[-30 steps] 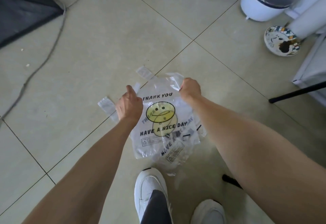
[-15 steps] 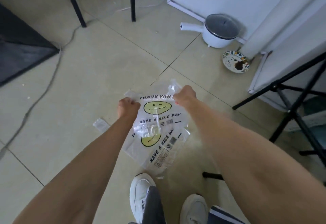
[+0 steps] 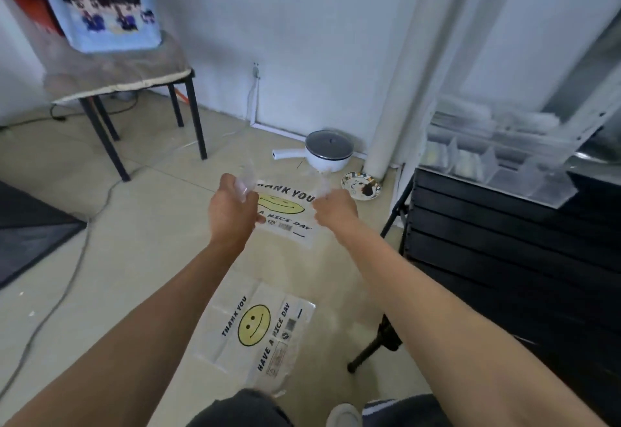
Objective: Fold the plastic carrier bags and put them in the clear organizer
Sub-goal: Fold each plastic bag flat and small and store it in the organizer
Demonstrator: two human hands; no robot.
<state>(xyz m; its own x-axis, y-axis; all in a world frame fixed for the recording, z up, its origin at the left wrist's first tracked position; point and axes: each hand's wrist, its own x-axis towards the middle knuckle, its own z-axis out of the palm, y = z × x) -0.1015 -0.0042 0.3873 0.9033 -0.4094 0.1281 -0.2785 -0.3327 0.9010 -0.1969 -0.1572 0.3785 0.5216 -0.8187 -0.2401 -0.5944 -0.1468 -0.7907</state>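
Both hands — left hand, right hand — grip a clear smiley-printed plastic carrier bag by its handles; a second identical bag lies flat on the tiled floor.

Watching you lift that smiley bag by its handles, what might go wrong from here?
Both hands, left hand and right hand, pinch the held bag only at its thin handles, so it might slip or crumple. A second bag lies on the floor by the feet and could be trodden on.
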